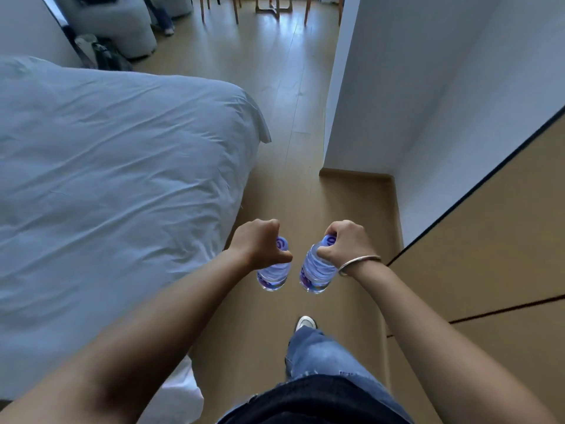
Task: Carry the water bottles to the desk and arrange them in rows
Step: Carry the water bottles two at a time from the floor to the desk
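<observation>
Bottles are hanging in the air in front of the person, one in each hand, above the wooden floor (275,123) of a narrow passage. The left bottle (273,275) is being gripped at its neck by the left hand (260,241), whose fingers are curling round the blue cap, and the right bottle (316,270) is being held in the same way by the right hand (344,243), which is wearing a thin bangle (357,264) at the wrist. The two bottles are hanging near each other but are not touching. Both are clear plastic, with caps on, and they seem to be holding water, though I cannot tell how full they are. The risk, in my judgement, is coming from the grip: each bottle is being carried only by its top, so a swinging step could be making it slip or knock against the other one. The passage is also tight, with the bed (122,179) just beside on the left and the white wall (382,102) with the brown cabinet (489,255) on the right, so a bottle could be striking an edge. The foot (305,322) is stepping forward under the bottles. No tabletop is showing clearly yet; only chair legs (269,7) are appearing far ahead, so the arranging is not yet beginning.
</observation>
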### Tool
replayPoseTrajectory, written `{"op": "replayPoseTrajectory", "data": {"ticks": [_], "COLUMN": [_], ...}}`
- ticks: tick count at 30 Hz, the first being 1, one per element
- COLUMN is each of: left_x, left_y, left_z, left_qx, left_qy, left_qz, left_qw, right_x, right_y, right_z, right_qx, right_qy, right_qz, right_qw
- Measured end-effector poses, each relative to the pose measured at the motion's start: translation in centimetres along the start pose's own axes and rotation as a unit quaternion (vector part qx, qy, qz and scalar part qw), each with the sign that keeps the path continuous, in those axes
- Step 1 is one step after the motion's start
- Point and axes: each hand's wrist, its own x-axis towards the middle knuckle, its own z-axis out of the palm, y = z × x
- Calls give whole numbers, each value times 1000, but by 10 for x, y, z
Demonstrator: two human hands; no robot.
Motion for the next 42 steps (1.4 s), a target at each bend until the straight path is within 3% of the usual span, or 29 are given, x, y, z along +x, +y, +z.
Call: {"op": "replayPoseTrajectory", "data": {"ticks": [10, 17, 27, 37, 42], "left_x": [174, 265, 440, 607, 663], "left_y": [4, -6, -72, -147, -175], "left_z": [-39, -52, -70, -138, -147], "left_qx": [-17, -13, 4, 11, 15], "left_qy": [39, 53, 11, 13, 24], "left_qz": [-39, -33, 26, 45, 21], "left_qw": [998, 998, 1000, 999, 999], "right_x": [170, 261, 423, 595, 659], "right_y": [-4, -7, -38, -102, -119], "right_z": [-66, -84, -74, -92, -87], "right_qx": [-32, -43, -49, -31, -30], "right_qy": [27, 25, -3, 72, 66], "right_qz": [-76, -80, -33, -32, -47], "right_qw": [996, 996, 998, 996, 996]}}
